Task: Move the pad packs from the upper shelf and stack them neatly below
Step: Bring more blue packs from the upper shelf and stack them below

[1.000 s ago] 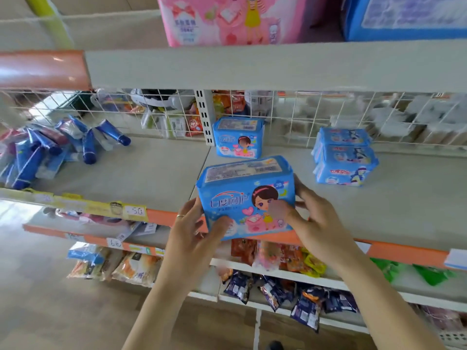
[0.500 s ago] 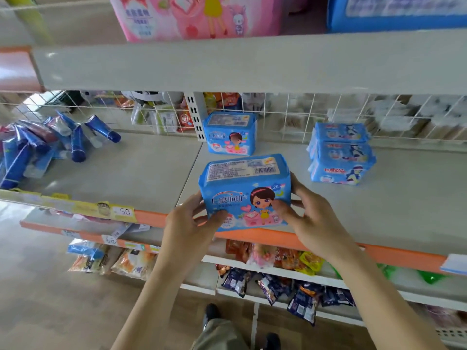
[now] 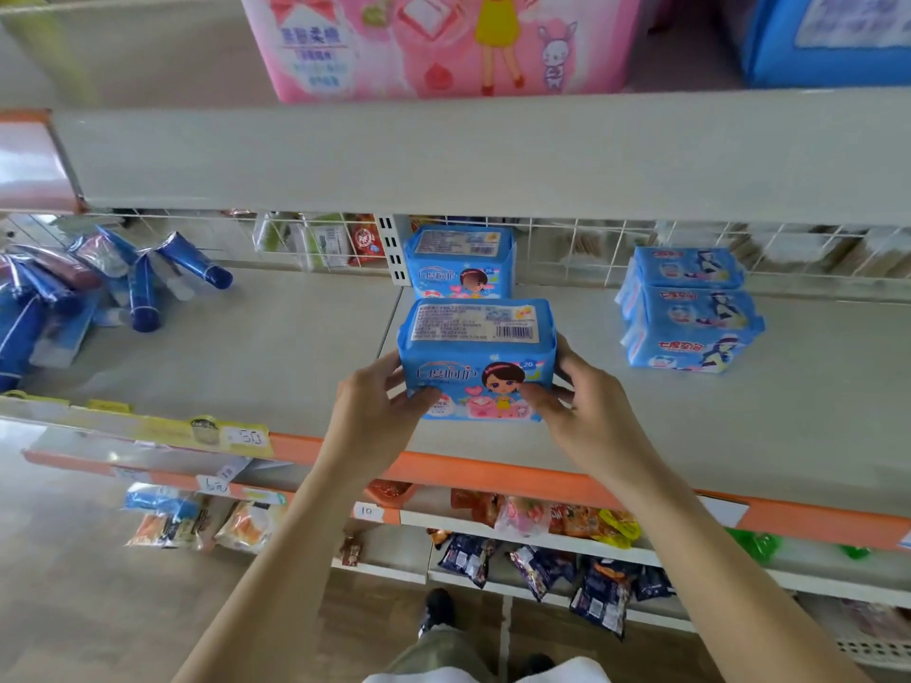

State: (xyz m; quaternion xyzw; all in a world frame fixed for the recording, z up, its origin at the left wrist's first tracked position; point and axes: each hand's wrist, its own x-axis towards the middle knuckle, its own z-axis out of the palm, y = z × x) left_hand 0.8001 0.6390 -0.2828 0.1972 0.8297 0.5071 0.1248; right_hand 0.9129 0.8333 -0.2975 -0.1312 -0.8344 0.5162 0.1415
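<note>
While both hands press in from either side, a blue pad pack point(image 3: 477, 359) stands upright on the grey shelf point(image 3: 276, 357), near its orange front edge point(image 3: 493, 473), barcode label facing up and the cartoon girl facing the camera.

Head view, the only one:
- Left hand point(image 3: 377, 416): grip closed on the pack's left end, thumb on the front face, fingers behind.
- Right hand point(image 3: 586, 411): grip closed on the pack's right end, thumb across the lower front, fingers wrapped round the back.
- Whether the pack's base touches the shelf or sits just above it, cannot tell.
- Second pack of the same print point(image 3: 461, 261) stands directly behind the held one, close to the wire mesh back point(image 3: 591, 248); a narrow gap shows between the two.
- To the right, well apart from the held pack, a stack of two blue packs point(image 3: 690, 308) with a different figure printed on them, one lying on the other.
- Far left of the same shelf: loose heap of blue tubes point(image 3: 143, 283).
- Shelf above carries a large pink package point(image 3: 434, 41) and a blue package point(image 3: 828, 37), both cut off by the frame's top.
- Lower shelves hold snack bags point(image 3: 542, 559); price tags along the edges.
</note>
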